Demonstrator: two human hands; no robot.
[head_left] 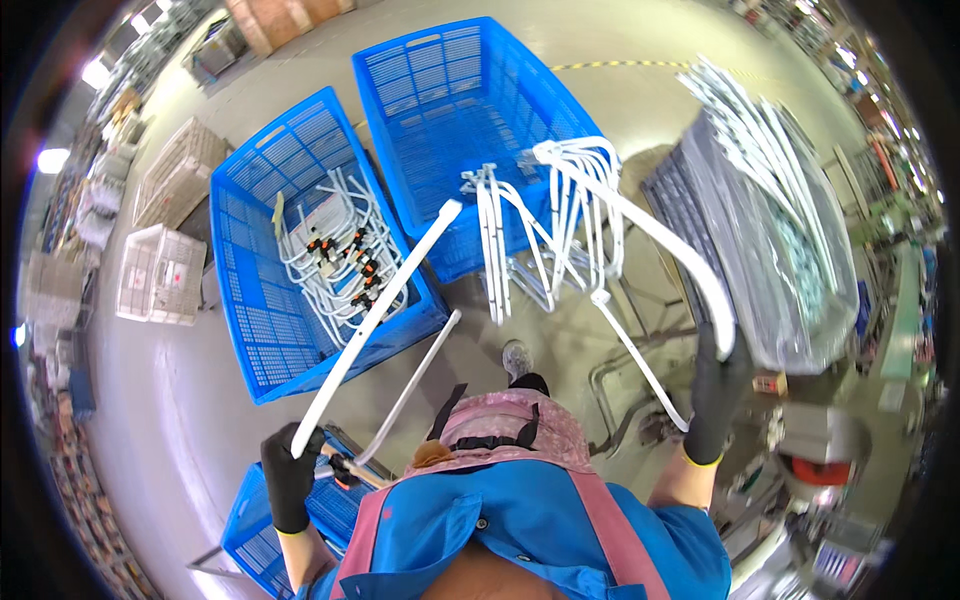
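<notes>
My left hand [289, 478], in a black glove, is closed around the lower end of a long white tube [375, 320] that slants up and away to the right. Beside that hand is a thinner bent white tube [412, 385], near a black and orange fitting [345, 472]. My right hand [716, 398], also gloved in black, grips a curved white tube [680, 245] reaching up and left. A thinner white rod [645, 365] ends close to my right wrist. Whether these pieces are joined I cannot tell.
Bent white tube frames [495, 240] hang at the near edge of a blue crate [400, 150]. Another blue crate [240, 300] holds tubes with orange-black fittings. At right, white tubes [760, 150] lie on a plastic-wrapped stack [745, 270]. Lower left is another blue crate [250, 530].
</notes>
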